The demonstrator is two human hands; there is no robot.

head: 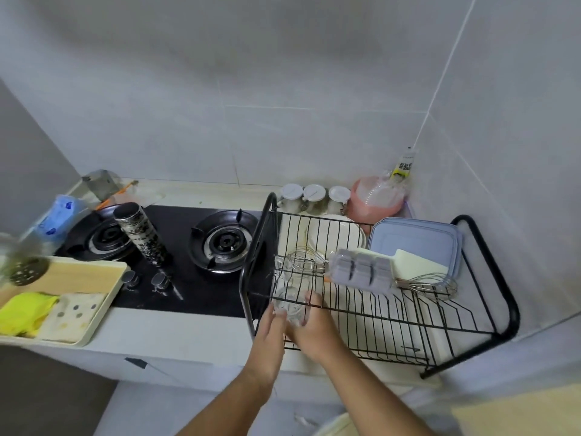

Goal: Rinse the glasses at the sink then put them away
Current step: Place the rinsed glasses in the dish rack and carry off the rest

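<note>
A clear drinking glass [290, 305] is held over the near left corner of the black wire dish rack [408, 322]. My left hand [270, 322] grips its left side and my right hand [314, 325] wraps its right side and bottom. A second clear glass [287, 270] stands on the rack just behind it, beside a wire whisk [306, 261]. No sink appears in this view.
The rack also carries a grey ice tray [363, 270], blue lids [415, 239], a cream board, a second whisk [430, 284] and a white dish [333, 234]. A black two-burner gas hob [188, 247] with a patterned flask [141, 234] lies to the left. Jars line the wall.
</note>
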